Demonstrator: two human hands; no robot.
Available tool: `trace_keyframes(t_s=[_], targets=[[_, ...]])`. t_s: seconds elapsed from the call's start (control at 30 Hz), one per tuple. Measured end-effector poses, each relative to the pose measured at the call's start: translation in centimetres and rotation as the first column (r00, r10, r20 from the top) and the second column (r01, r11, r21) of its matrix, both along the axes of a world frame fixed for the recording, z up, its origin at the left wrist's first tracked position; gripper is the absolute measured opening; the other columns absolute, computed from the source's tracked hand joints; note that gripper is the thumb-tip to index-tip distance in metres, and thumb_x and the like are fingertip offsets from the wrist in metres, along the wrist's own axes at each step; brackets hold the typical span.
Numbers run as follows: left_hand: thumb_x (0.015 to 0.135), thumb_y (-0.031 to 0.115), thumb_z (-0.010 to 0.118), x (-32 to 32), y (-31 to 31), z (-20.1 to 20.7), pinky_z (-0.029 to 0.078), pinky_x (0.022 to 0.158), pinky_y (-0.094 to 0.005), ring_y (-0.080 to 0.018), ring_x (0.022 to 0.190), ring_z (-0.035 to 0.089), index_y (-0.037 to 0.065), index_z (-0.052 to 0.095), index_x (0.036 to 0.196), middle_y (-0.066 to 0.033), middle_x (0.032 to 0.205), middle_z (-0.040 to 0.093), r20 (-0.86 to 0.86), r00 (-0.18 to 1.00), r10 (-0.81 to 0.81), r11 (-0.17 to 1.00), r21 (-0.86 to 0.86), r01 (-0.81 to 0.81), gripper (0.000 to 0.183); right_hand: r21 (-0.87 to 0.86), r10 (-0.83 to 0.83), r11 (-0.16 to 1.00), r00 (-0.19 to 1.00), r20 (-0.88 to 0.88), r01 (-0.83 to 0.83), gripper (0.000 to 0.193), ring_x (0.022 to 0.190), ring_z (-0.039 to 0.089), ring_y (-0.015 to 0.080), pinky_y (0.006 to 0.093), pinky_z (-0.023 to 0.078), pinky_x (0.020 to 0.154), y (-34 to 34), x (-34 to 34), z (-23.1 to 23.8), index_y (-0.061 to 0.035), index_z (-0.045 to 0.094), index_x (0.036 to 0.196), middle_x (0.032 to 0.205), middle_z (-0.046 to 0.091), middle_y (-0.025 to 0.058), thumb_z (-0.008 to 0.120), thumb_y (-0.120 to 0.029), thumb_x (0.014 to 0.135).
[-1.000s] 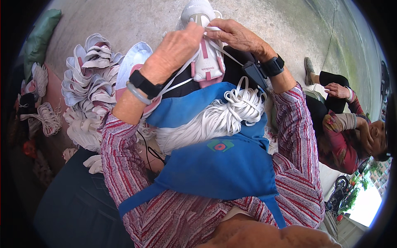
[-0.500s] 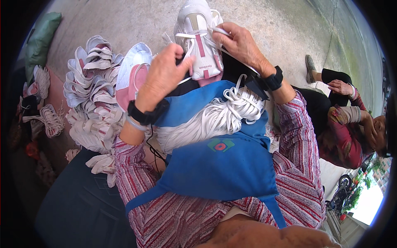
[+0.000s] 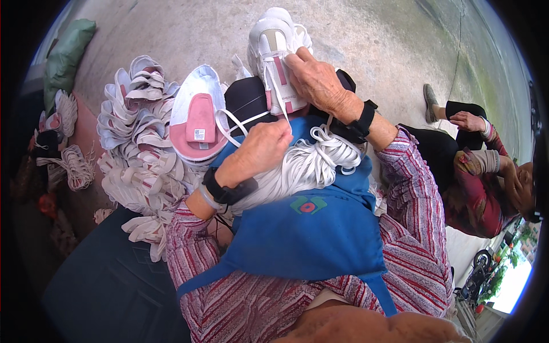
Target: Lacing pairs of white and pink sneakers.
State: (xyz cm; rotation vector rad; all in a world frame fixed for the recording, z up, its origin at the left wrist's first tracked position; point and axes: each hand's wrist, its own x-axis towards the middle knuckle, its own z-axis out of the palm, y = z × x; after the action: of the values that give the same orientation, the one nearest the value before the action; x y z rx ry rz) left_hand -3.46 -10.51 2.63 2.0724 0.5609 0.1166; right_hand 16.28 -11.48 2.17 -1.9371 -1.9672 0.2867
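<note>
A white sneaker upper (image 3: pixel 274 43) with a pink-striped tongue lies over my dark-clothed knees. A white shoelace (image 3: pixel 279 91) runs down from it, stretched to my left hand (image 3: pixel 260 148), whose fingers are closed on the lace below the tongue's end. My right hand (image 3: pixel 317 80) is bent over the right side of the upper, fingertips pressed on it beside the tongue; its palm side is hidden. A thick bundle of white shoelaces (image 3: pixel 303 166) rests in my lap on the blue apron (image 3: pixel 309 240).
A white upper with a pink insole piece (image 3: pixel 200 114) lies to the left, by a large heap of stacked uppers (image 3: pixel 143 154). Farther left are a lace bundle (image 3: pixel 77 168) and a green sack (image 3: pixel 68 54). Another person (image 3: pixel 474 171) sits at the right.
My left hand has come down toward my lap, drawing the lace taut. My right hand has moved down and left from holding a lace out, onto the upper.
</note>
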Motion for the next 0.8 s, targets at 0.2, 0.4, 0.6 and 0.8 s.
trace_keyframes(t_s=[0.2, 0.4, 0.6, 0.8], targets=[[0.087, 0.01, 0.053, -1.4, 1.5, 2.1, 0.046, 0.063, -0.0389, -0.0317, 0.072, 0.06, 0.001, 0.053, 0.092, -0.0157, 0.084, 0.062, 0.155, 0.964, 0.215, 0.973, 0.05, -0.225, 0.01, -0.109, -0.02, 0.994, 0.991, -0.134, 0.005, 0.018, 0.073, 0.061, 0.0344, 0.0399, 0.049, 0.066, -0.9, 2.6, 1.5, -0.0041, 0.058, 0.097, 0.089, 0.062, 0.0172, 0.053, -0.018, 0.088], [0.095, 0.015, 0.046, -1.2, 3.2, 6.4, 0.045, 0.048, -0.0237, -0.011, 0.059, 0.058, -0.001, 0.043, 0.113, -0.0106, 0.096, 0.066, 0.312, 0.822, 0.476, 0.875, -0.259, -0.409, 0.024, 0.198, 0.074, 0.979, 0.989, -0.129, -0.047, 0.023, 0.068, 0.059, 0.0246, 0.0331, 0.047, 0.062, -1.6, 1.8, 4.6, 0.0007, 0.062, 0.096, 0.072, 0.059, 0.0136, 0.048, -0.018, 0.093], [0.094, 0.021, 0.05, 1.5, 2.9, 7.5, 0.048, 0.044, -0.019, -0.0086, 0.052, 0.056, -0.003, 0.054, 0.102, -0.0126, 0.092, 0.064, 0.361, 0.684, 0.634, 0.668, -0.702, -0.249, 0.026, 0.01, -0.023, 0.999, 0.68, -0.733, 0.046, 0.028, 0.067, 0.058, 0.0161, 0.0276, 0.047, 0.059, -2.4, -1.7, 9.2, 0.0006, 0.062, 0.103, 0.084, 0.062, 0.0111, 0.05, -0.02, 0.09], [0.094, 0.025, 0.05, 3.3, 2.7, 8.1, 0.048, 0.042, -0.0208, -0.0093, 0.054, 0.056, -0.003, 0.055, 0.1, -0.0066, 0.079, 0.059, 0.343, 0.746, 0.571, 0.717, -0.651, -0.25, 0.029, 0.028, -0.076, 0.985, 0.565, -0.821, 0.173, 0.022, 0.067, 0.059, 0.0144, 0.0274, 0.047, 0.059, -3.2, -2.4, 9.9, -0.0009, 0.064, 0.102, 0.079, 0.062, 0.01, 0.055, -0.016, 0.088]])
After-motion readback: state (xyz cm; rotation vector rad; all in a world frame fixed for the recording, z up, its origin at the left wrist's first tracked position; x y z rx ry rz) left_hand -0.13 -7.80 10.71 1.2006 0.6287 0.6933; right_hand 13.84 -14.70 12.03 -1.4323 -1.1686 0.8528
